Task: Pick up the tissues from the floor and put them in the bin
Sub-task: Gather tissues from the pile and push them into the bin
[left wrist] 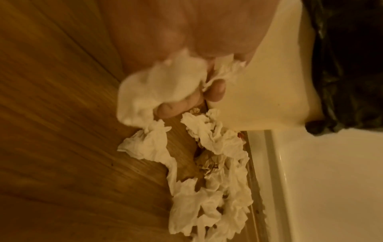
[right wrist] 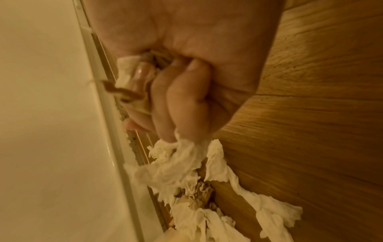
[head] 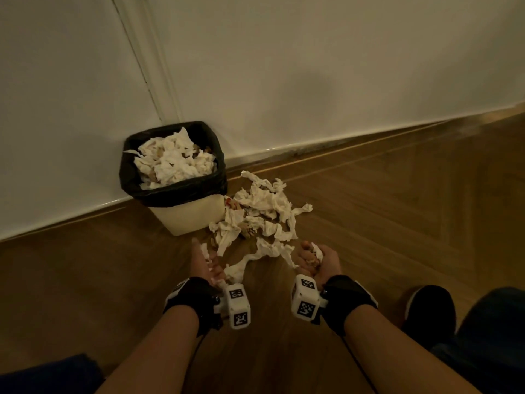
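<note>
I am clutching crumpled white paper tissues (head: 264, 220) off the wooden floor in both fists, left hand (head: 206, 265) and right hand (head: 318, 261); keeping wads compact should suit the nearly full black-lined cream bin (head: 190, 220).

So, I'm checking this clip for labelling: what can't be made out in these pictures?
- How deep the tissues go in the bin: head view, top layer covers them.
- What the right hand clutches: right wrist view, curled fingers hide most.
- Left hand's grip on its tissue: left wrist view, blurred.
</note>
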Tool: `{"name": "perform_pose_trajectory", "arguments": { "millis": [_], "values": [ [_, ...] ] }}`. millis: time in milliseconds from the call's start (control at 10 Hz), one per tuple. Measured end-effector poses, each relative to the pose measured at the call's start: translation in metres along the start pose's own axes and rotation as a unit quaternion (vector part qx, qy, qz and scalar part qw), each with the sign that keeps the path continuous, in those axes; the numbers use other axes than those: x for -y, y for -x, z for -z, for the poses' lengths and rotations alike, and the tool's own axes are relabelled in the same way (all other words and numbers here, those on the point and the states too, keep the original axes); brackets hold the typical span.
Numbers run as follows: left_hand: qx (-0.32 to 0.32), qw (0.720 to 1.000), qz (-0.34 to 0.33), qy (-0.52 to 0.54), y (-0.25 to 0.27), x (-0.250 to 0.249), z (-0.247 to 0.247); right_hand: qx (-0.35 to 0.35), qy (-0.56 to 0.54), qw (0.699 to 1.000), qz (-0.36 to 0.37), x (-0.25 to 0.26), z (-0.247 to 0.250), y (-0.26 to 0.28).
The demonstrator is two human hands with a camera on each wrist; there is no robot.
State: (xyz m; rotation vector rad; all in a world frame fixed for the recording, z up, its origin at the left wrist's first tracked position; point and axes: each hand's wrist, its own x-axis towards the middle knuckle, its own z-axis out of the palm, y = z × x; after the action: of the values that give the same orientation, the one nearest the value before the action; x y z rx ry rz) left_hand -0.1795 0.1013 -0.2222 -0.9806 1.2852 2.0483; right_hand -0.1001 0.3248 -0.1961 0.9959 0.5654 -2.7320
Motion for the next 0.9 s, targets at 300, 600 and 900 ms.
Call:
{"name": "perform_pose_trajectory", "arguments": {
  "millis": [300,600,900],
  "values": [
    [0.019,0.99,0.084,-0.111,0.026,-0.008,0.01,0.019,-0.002,0.999,0.036,-0.016,0.006,0.006],
    [0.067,0.984,0.036,-0.162,-0.004,0.01,0.006,-0.06,-0.094,0.994,0.017,-0.015,0.017,-0.009],
    [0.097,0.981,-0.019,-0.167,0.022,-0.011,-0.023,-0.044,0.022,0.998,0.043,-0.006,-0.028,-0.01]
  ]
}}
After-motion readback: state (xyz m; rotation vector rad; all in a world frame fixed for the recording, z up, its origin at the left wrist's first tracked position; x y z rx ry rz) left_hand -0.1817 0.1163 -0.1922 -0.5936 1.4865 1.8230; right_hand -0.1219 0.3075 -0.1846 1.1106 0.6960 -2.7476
